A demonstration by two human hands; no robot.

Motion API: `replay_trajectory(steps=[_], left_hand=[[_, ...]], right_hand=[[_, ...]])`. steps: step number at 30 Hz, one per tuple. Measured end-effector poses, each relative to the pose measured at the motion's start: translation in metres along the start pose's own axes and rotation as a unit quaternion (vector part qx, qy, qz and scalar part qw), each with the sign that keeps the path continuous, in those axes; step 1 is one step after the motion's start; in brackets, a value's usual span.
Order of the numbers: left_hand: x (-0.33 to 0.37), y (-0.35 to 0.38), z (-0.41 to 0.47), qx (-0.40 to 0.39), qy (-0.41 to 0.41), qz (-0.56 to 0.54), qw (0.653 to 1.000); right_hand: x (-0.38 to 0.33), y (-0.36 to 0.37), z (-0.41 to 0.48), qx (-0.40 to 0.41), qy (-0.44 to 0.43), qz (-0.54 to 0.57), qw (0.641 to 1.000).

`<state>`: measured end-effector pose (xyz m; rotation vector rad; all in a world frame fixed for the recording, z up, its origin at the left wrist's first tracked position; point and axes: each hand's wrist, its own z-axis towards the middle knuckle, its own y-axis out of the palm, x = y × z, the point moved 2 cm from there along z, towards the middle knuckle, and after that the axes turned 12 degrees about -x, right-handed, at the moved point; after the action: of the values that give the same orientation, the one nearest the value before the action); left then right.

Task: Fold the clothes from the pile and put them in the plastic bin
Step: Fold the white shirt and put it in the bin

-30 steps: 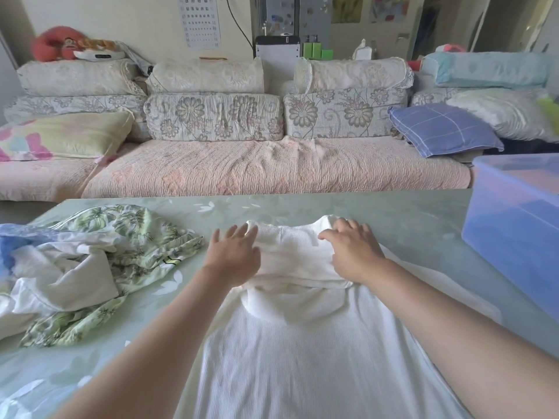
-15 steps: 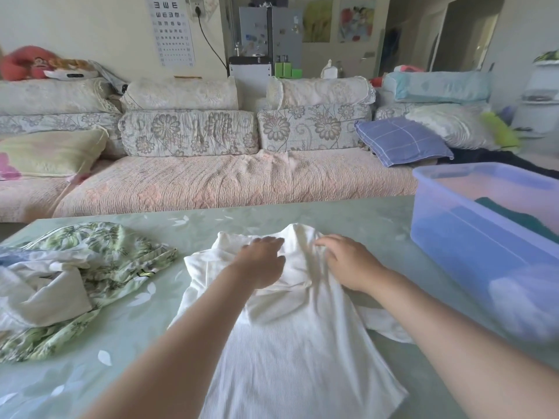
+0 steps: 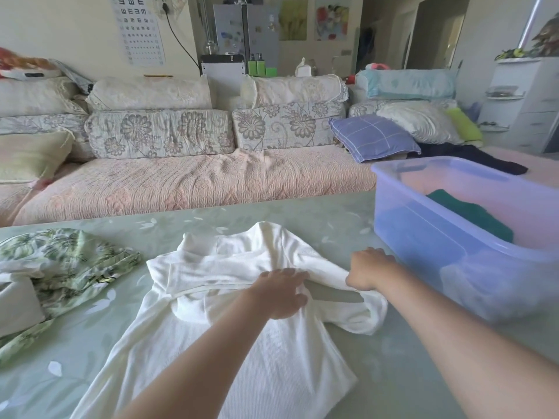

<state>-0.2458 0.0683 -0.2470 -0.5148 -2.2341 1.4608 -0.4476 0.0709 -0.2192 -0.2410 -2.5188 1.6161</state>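
Observation:
A white ribbed garment (image 3: 230, 352) lies spread on the green table (image 3: 302, 219), its upper part folded over itself. My left hand (image 3: 279, 293) rests flat on the fold near the middle. My right hand (image 3: 367, 269) grips the garment's right edge and holds it lifted off the table, just left of the bin. The translucent blue plastic bin (image 3: 423, 234) stands at the right with a dark green folded item (image 3: 475, 216) inside. The pile (image 3: 57, 267) of a green leaf-print cloth and white cloth lies at the left.
A long sofa (image 3: 193, 179) with floral cushions runs behind the table's far edge. A blue checked pillow (image 3: 372, 136) and dark clothing lie on it near the bin. A white drawer unit (image 3: 526, 101) stands at the far right.
The view has turned right, showing more of the bin. My right hand moved right to the garment's edge and lifted it. My left hand slid lower and now lies flat on the fold.

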Motion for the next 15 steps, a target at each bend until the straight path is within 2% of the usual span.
replay_trajectory(steps=[2,5,8,9,10,12,13,15], left_hand=[[-0.001,-0.001,0.002,0.019,0.002,-0.017,1.0],[0.001,-0.002,-0.001,0.035,-0.001,-0.047,0.998],[0.008,-0.008,-0.003,0.139,-0.001,-0.07,0.988],[0.012,-0.014,-0.003,0.169,0.004,-0.122,0.978],[0.017,-0.022,-0.005,0.166,0.011,-0.219,0.961],[0.034,-0.036,-0.013,0.071,0.029,-0.455,0.887],[0.041,-0.04,-0.018,0.015,0.024,-0.515,0.857],[0.048,-0.037,-0.022,-0.036,0.027,-0.548,0.836]], right_hand=[[0.004,-0.003,0.001,0.003,-0.034,0.065,0.997],[0.006,-0.016,-0.002,0.057,-0.084,0.193,0.976],[0.003,-0.029,-0.009,0.108,-0.103,0.304,0.941],[0.001,-0.031,-0.011,0.112,-0.108,0.345,0.925],[-0.002,-0.033,-0.011,0.109,-0.114,0.391,0.907],[-0.012,-0.037,-0.012,0.085,-0.139,0.496,0.853],[-0.019,-0.041,-0.014,0.064,-0.157,0.553,0.816],[-0.031,-0.048,-0.016,0.02,-0.2,0.645,0.738]])
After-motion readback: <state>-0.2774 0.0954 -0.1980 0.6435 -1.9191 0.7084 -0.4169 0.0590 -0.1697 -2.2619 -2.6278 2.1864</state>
